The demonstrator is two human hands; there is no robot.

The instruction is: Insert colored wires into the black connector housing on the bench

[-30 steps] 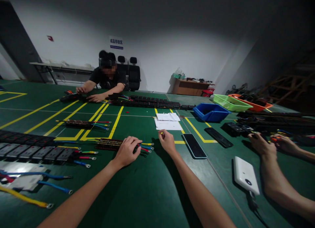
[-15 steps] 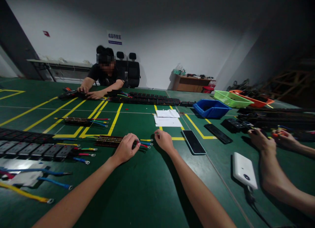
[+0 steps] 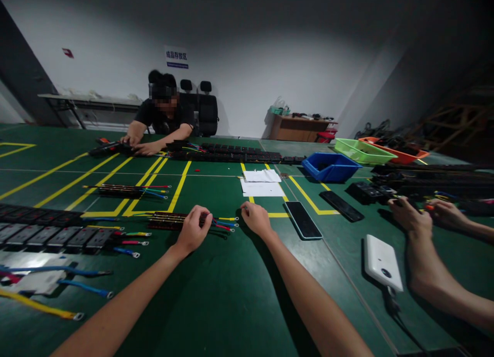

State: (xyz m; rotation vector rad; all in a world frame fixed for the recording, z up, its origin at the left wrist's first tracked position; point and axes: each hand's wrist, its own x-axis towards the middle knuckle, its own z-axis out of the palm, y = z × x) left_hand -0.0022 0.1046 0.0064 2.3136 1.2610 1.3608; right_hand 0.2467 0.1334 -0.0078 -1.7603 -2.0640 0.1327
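My left hand (image 3: 194, 228) is curled over the right end of a dark strip with thin metal bars (image 3: 165, 220). From beneath it, coloured wires (image 3: 222, 223) run right and end in ring terminals, the yellow one (image 3: 236, 219) farthest right. My right hand (image 3: 255, 218) rests just beyond those terminals, its fingers folded in and apart from the wires. Whatever its fingertips may hold is hidden. A second similar strip (image 3: 119, 191) with wires lies farther back. Left of my hands are rows of black and grey socket modules (image 3: 73, 237) with ring-ended leads.
White papers (image 3: 262, 184), a phone (image 3: 303, 220), a dark slab (image 3: 341, 206) and a white device (image 3: 383, 262) with a cable lie to the right. Blue bin (image 3: 330, 166) and green bin (image 3: 363, 152) stand behind. One co-worker (image 3: 164, 110) sits opposite; another's hands (image 3: 411, 218) work at right.
My left hand has turned slightly and drawn a little left, uncovering more of the coloured wires. My right hand stays nearly in place. The whole view has shifted slightly.
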